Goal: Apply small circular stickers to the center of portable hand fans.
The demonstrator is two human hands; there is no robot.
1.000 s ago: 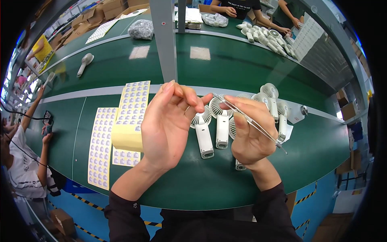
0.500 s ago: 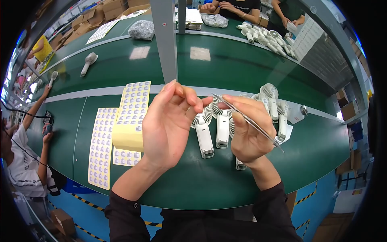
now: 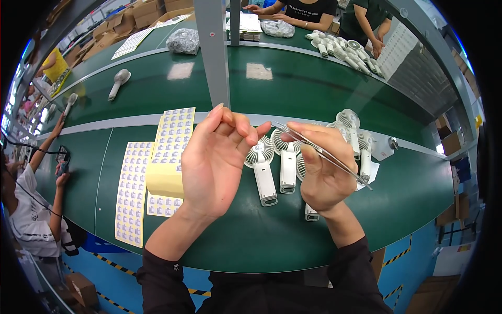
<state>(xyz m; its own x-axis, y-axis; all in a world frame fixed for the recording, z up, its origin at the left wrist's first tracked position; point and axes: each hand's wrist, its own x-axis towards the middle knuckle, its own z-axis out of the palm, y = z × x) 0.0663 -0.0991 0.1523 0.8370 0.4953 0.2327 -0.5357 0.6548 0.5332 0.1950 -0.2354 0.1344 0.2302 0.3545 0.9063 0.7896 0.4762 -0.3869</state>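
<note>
Head view: we hold left hand slack, fingers loosely curled, near sticker sheets. We pinch tweezers in right hand above table, tips just beside left hand. Fans lie between and beyond our hands.

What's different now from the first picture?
The lone white gadget on the far green surface slid right, a co-worker's hands shifted, and the tweezers tilted slightly, back end up. The right hand still holds them, the left hand stays raised, and the sticker sheets stayed put.
</note>
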